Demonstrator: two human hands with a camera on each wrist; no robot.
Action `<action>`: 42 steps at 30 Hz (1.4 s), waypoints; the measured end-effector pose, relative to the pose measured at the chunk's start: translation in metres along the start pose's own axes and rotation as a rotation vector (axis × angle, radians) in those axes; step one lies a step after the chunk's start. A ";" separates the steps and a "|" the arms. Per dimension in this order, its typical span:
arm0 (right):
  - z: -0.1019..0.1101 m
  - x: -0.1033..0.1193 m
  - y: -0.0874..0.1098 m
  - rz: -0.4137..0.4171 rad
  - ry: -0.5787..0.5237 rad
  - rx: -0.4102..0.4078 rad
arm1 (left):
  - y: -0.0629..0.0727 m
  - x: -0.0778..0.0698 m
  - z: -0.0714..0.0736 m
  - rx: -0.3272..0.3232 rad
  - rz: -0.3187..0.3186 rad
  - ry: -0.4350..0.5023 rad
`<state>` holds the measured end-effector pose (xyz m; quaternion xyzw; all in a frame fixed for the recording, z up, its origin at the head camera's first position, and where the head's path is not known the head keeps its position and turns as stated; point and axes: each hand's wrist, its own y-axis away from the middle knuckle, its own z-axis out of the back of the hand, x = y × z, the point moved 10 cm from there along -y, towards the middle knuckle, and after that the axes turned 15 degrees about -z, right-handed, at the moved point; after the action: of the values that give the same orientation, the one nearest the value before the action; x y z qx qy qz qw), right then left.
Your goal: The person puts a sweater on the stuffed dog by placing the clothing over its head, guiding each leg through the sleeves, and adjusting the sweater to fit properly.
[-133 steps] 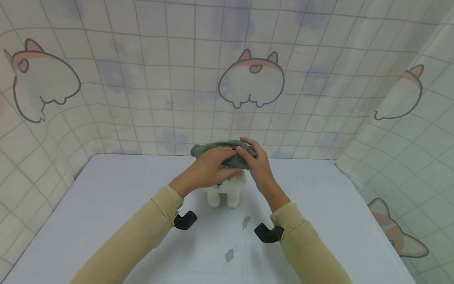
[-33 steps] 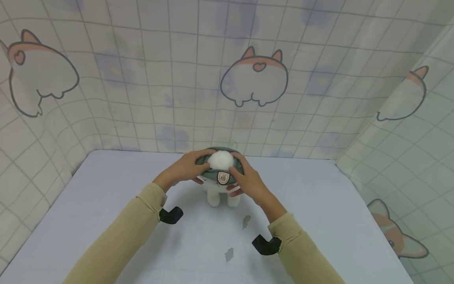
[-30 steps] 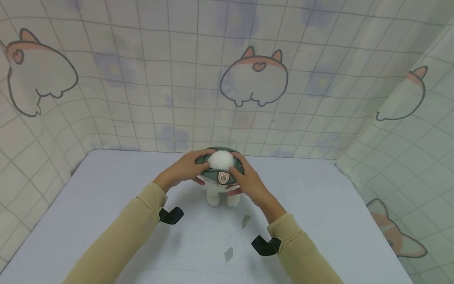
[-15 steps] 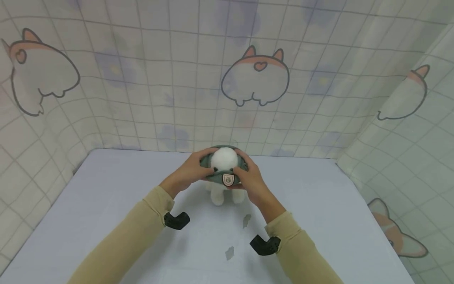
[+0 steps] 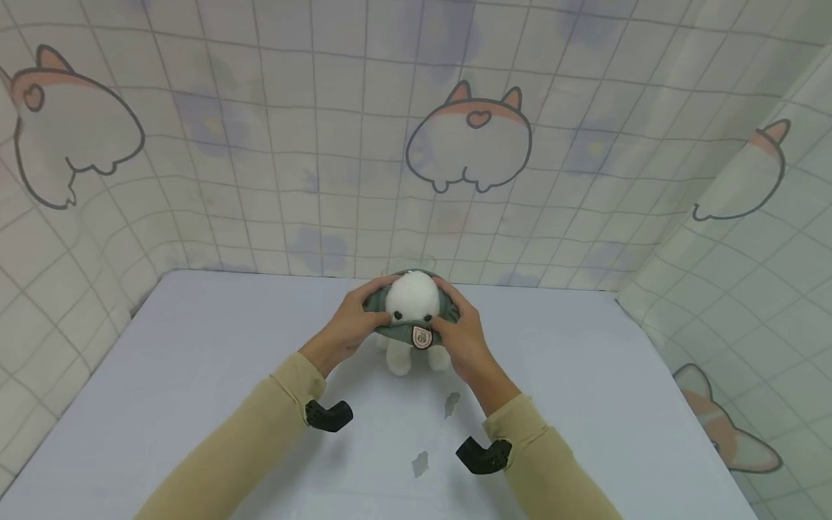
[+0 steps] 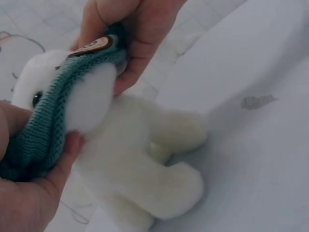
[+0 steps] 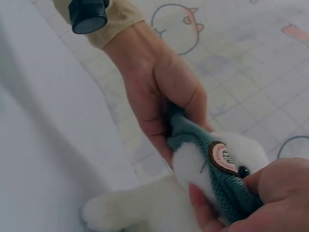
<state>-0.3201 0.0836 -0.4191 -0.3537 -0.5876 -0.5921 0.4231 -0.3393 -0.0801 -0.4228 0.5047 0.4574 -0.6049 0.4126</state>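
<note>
A white plush dog (image 5: 413, 295) stands at the back of the table, facing the camera. A green knitted band (image 6: 50, 104) with a shield-shaped badge (image 5: 421, 336) goes round its head and crosses the muzzle just below the black eyes. The crown shows bare above the knit. On one side my left hand (image 5: 354, 318) grips the band, its thumb at the front edge by an eye. My right hand (image 5: 463, 328) holds the opposite side in the same way, thumb in front. The left wrist view shows the dog's white chin (image 6: 91, 101) under the stretched knit.
A white-covered table (image 5: 247, 347) lies beneath, with two small grey patches (image 5: 420, 464) in front of the dog. A checked cloth (image 5: 273, 130) with corgi drawings rises close behind and at both sides. Black wrist mounts (image 5: 329, 416) stick out from both sleeves.
The band, first bunched over the top of the dog's head, has come down past the eyes onto the muzzle. Both hands have moved to its two sides and tugged it lower.
</note>
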 end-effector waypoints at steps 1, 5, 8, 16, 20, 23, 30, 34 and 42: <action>0.000 -0.001 -0.001 0.003 -0.014 -0.009 | 0.000 0.003 0.000 -0.022 0.004 0.021; 0.002 -0.007 -0.004 0.014 -0.077 -0.027 | 0.002 0.014 -0.002 -0.096 0.030 0.118; 0.003 -0.009 -0.005 0.020 -0.095 -0.022 | 0.003 0.021 -0.005 -0.099 0.051 0.192; 0.002 -0.003 0.005 -0.015 0.114 -0.011 | 0.009 0.015 -0.003 0.083 0.053 -0.119; 0.002 0.003 0.011 -0.009 0.302 -0.011 | 0.011 0.010 -0.001 0.187 0.040 -0.352; 0.003 0.002 0.010 -0.006 0.406 -0.028 | 0.012 0.011 -0.003 0.228 0.037 -0.310; -0.010 -0.005 0.016 -0.094 0.238 0.152 | 0.021 0.010 -0.020 0.243 0.077 0.072; -0.015 -0.007 0.018 -0.100 0.119 0.186 | 0.022 0.008 -0.027 0.184 0.077 0.141; -0.013 -0.017 0.015 -0.066 -0.085 0.071 | 0.023 0.009 -0.035 0.082 0.062 0.137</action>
<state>-0.2981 0.0724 -0.4297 -0.3438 -0.6368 -0.5690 0.3905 -0.3105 -0.0522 -0.4370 0.5754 0.4436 -0.5741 0.3776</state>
